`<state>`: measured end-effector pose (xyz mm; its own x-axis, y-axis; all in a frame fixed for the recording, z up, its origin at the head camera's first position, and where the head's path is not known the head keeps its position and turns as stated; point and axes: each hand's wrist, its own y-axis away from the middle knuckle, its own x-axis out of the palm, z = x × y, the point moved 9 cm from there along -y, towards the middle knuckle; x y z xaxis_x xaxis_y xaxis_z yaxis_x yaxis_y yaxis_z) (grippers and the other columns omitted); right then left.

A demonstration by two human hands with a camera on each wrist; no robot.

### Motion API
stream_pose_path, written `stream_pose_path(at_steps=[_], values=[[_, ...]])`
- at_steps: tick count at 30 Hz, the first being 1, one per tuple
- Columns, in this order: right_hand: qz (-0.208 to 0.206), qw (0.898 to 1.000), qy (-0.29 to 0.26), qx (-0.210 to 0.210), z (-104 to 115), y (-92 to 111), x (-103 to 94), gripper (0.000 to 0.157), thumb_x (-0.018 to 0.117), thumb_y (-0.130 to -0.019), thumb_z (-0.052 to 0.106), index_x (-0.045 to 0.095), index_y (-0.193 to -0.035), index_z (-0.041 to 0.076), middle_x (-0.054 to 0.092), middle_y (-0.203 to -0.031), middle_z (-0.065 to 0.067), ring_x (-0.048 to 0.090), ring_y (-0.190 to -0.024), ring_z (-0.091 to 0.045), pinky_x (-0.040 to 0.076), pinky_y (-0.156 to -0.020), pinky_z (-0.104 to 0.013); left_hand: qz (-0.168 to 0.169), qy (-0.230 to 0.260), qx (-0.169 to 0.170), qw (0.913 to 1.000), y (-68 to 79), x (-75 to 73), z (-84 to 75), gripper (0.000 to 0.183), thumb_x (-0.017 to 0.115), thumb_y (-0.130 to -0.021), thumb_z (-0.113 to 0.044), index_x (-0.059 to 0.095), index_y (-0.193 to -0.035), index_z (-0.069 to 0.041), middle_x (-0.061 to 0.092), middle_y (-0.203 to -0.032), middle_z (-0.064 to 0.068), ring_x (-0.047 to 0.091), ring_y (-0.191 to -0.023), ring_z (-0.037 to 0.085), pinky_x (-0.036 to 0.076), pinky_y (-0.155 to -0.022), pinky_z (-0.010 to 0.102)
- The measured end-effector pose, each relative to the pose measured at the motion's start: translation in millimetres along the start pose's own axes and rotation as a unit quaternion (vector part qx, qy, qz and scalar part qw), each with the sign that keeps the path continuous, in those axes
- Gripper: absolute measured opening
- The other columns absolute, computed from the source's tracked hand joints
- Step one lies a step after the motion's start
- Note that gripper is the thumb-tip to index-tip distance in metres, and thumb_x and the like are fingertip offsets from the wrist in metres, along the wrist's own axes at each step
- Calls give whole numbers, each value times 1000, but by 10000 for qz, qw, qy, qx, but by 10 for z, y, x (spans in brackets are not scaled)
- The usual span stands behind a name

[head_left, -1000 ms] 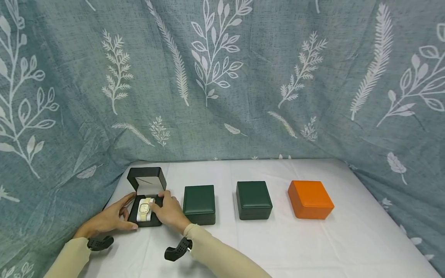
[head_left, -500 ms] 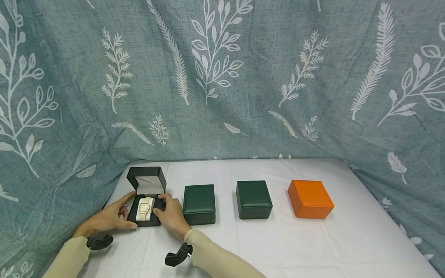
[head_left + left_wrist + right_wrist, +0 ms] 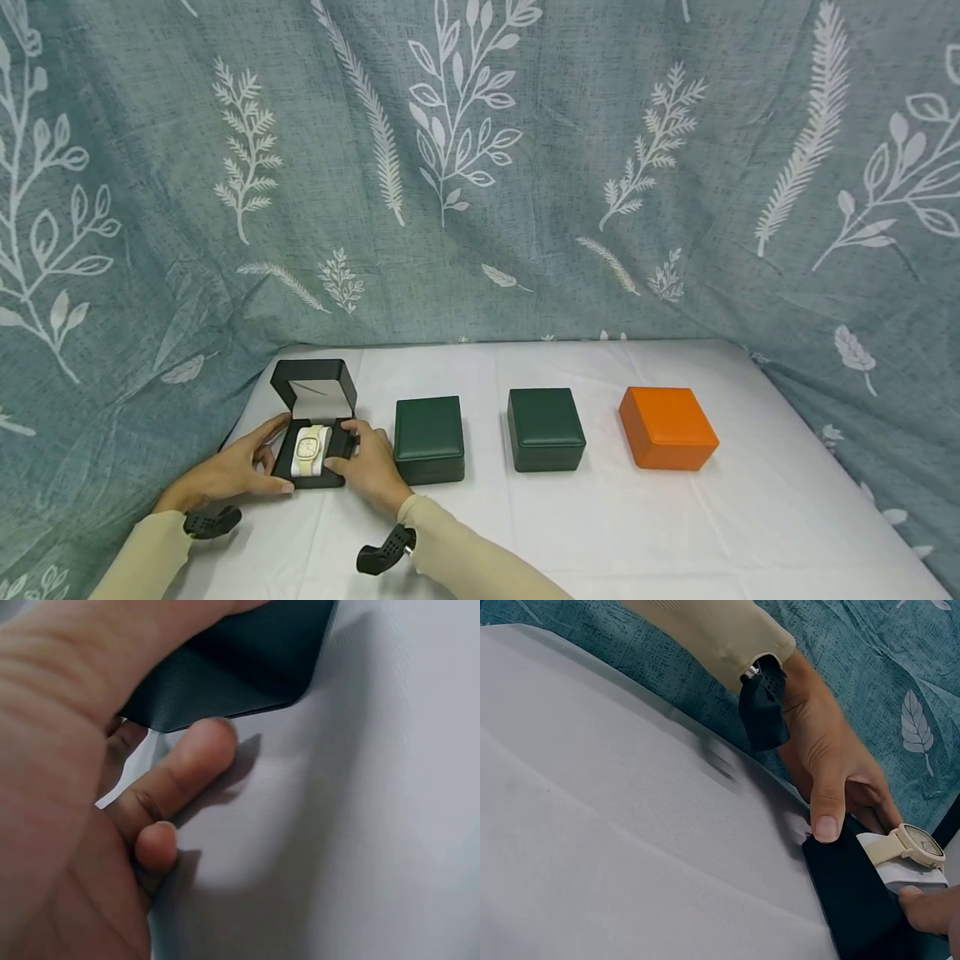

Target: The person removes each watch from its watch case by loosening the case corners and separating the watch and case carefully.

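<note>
shifting its thumb off the watch, seemingly well seated inside the open box, the right hand grips the box's right side while the left hand pinches its left.

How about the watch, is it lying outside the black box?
No, the head view shows the watch on a white cushion inside the open black box.
</note>
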<state>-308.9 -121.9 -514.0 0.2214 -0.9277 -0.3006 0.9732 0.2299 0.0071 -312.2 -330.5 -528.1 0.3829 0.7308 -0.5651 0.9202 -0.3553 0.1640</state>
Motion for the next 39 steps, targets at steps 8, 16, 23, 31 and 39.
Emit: stream_pose_path(at_steps=[8, 16, 23, 31, 39], values=[[62, 10000, -50, 21, -6, 32, 7, 56, 85, -86, 14, 61, -137, 16, 50, -114, -3, 42, -85, -11, 40, -74, -27, -160, 315, 168, 9992, 67, -27, -60, 112, 88, -83, -19, 13, -165, -5, 53, -132, 26, 57, -79, 19, 48, -64, 30], [94, 9998, -149, -35, 22, 48, -15, 62, 86, -84, 12, 59, -140, 15, 50, -115, -4, 45, -80, -9, 40, -69, -24, -728, 128, 331, 9967, 110, -100, -147, 102, 90, -81, -24, 30, -163, -10, 59, -131, 22, 60, -80, 18, 51, -66, 31], [121, 9998, -141, 30, -3, 52, -20, 62, 86, -84, 12, 59, -140, 14, 49, -115, -2, 45, -80, -10, 41, -69, -24, -1023, -137, -122, 9946, 126, -136, -108, 86, 90, -80, -36, 50, -153, -13, 64, -84, 8, 57, -70, 19, 45, -56, 30], [129, 9999, -38, 39, -19, 51, -30, 62, 86, -85, 14, 58, -141, 16, 48, -115, -1, 44, -81, -10, 41, -72, -25, -1153, -511, -45, 9920, 105, -167, -193, 75, 91, -77, -42, 63, -143, -18, 64, -81, 5, 58, -71, 19, 46, -57, 30], [112, 9999, 84, -59, 29, 72, -29, 62, 87, -84, 16, 59, -140, 14, 51, -115, -2, 45, -85, -9, 42, -73, -25, -1154, -1443, 636, 9807, 123, -170, -363, 72, 88, -79, -44, 65, -141, -15, 68, -89, 0, 57, -72, 10, 47, -58, 29]])
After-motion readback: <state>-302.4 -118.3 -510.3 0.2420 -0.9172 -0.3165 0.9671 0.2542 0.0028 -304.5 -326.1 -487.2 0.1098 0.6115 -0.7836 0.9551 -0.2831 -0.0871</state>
